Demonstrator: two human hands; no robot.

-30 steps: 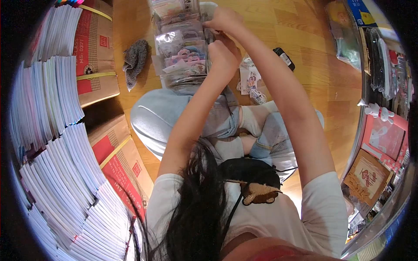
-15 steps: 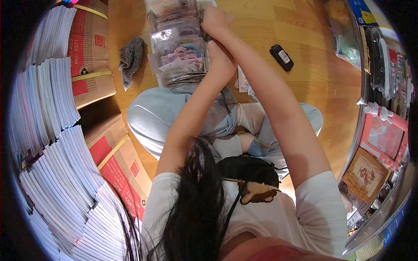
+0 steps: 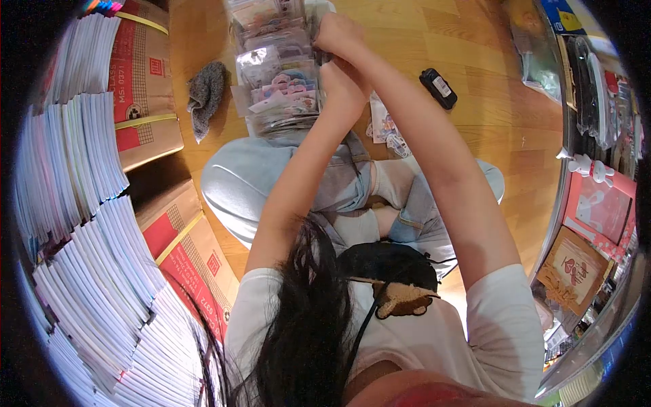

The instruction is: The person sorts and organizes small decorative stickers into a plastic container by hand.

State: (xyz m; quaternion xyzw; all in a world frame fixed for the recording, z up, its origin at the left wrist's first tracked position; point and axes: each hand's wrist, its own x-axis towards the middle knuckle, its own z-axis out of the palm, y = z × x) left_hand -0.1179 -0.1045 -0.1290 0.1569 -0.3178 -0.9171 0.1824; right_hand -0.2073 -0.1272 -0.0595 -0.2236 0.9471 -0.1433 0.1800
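A long row of clear plastic packets (image 3: 281, 68) with colourful flat pieces in them, perhaps stickers, stands on the floor in front of me. At the right edge of this row, my right hand (image 3: 340, 35) is curled closed; whatever its fingers hold is hidden. Just below it, close to the right wrist, lies my left hand (image 3: 344, 81), beside the same edge of the packets. The fingers of the left hand are out of sight. Partly behind my right forearm, more printed packets (image 3: 388, 132) lie on the floor.
Stacks of thin booklets (image 3: 102, 258) and strapped cardboard boxes (image 3: 152, 88) line the left side. A grey cloth (image 3: 205, 98) and a black object with a white label (image 3: 438, 88) lie on the wooden floor. Shelves with packaged goods and a pink box (image 3: 597, 210) stand at right.
Both hands stay at the packets' right edge, with only slight movement. My right forearm has shifted a little, and more of the printed packets on the floor shows.
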